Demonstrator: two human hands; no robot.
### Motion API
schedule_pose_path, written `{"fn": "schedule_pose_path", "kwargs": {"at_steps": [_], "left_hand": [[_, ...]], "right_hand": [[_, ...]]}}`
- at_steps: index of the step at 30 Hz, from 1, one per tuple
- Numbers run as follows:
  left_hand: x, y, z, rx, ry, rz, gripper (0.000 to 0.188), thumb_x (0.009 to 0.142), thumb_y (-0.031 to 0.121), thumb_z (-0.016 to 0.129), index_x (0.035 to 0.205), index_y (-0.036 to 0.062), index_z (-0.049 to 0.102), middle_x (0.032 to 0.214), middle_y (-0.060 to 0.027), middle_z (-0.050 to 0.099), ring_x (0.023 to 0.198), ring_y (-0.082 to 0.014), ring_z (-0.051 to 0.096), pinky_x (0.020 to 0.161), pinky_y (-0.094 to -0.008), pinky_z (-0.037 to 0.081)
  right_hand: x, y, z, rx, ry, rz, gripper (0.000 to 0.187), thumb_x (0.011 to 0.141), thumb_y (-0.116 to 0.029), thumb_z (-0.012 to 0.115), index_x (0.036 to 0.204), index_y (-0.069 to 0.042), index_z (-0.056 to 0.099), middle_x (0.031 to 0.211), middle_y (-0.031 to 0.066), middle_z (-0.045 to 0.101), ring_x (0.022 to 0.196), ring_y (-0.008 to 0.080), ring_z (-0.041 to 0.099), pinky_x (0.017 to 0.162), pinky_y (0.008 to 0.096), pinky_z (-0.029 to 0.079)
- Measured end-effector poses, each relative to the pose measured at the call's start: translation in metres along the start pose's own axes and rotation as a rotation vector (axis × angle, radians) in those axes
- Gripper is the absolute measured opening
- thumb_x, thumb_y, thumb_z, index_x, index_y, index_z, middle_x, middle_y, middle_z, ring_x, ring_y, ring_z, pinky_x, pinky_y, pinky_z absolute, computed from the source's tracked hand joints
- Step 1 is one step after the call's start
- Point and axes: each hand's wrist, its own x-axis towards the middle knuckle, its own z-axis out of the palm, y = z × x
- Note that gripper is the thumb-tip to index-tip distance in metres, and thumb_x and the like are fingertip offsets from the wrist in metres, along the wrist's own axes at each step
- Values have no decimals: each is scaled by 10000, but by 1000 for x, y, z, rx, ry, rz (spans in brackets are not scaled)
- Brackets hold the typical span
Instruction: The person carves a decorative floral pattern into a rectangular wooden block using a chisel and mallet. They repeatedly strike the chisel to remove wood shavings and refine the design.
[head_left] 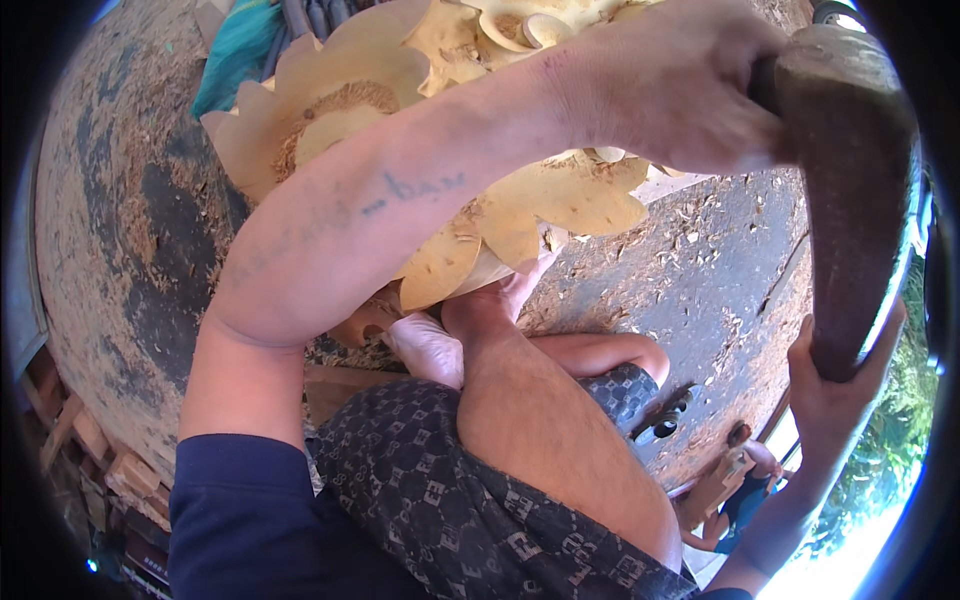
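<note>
Wood shavings (690, 235) are strewn over dark, worn ground (110, 240), with greenery (885, 445) bright at the right edge. At upper right, close to the camera, a thick, dark wooden tool (855, 200) is held up between both hands. Its long axis runs nearly up and down the picture, slightly bowed, with a broad, worn end uppermost and a narrower end below. The left hand (690, 90) reaches across, fingers curled closely around a dark stub (765, 85) at the tool's side; the right hand (840, 375) cups the lower end, thumb and fingers parted by its thickness. The step in hand appears to be two-handed handling of the tool; the next move would call for firm grips and balanced weight. Partly hidden behind the left forearm (400, 200) is a pale carved piece (560, 205) with petal-like edges, near a bare foot (428, 348); green cloth (235, 60) lies beyond.
</note>
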Motion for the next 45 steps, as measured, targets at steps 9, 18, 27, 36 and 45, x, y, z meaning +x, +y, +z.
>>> {"fn": "schedule_pose_path", "kwargs": {"at_steps": [9, 18, 27, 36, 45], "left_hand": [[6, -18, 22, -69, 192, -78, 234, 913, 275, 755, 911, 43, 783, 742, -66, 740, 686, -143, 686, 668, -327, 556], [-2, -7, 28, 73, 192, -130, 171, 924, 238, 736, 950, 78, 791, 811, -95, 769, 757, -191, 751, 715, -354, 581], [12, 43, -2, 121, 77, -371, 268, 971, 98, 649, 723, 15, 590, 537, -16, 536, 475, -118, 490, 492, -312, 391], [6, 36, -16, -127, -87, -257, 176, 960, 81, 647, 806, 5, 610, 663, -54, 627, 611, -124, 589, 569, -329, 465], [-8, 14, 14, 133, 161, -349, 297, 945, 310, 748, 872, 24, 779, 717, -132, 730, 641, -187, 717, 663, -361, 571]], "right_hand": [[12, 11, -3, -33, -11, 27, 813, 766, 0, 777, 1508, -9, 447, 1190, 152, 676, 1117, 275, 666, 1038, 369, 479], [0, -2, 12, -8, -61, -35, 780, 853, 8, 759, 1541, 5, 390, 1190, 132, 627, 1003, 174, 634, 893, 329, 530], [-6, -3, -4, 199, -21, 86, 354, 824, 145, 716, 1110, -19, 588, 976, 79, 661, 829, 117, 632, 754, 246, 524], [-14, 18, 2, 75, -37, 151, 508, 801, 65, 732, 1274, -26, 572, 1121, 106, 651, 1025, 164, 630, 956, 304, 485], [-7, 1, 5, -103, -91, -2, 809, 777, 21, 775, 1506, -12, 426, 1339, 143, 593, 1220, 230, 586, 1094, 373, 427]]}}
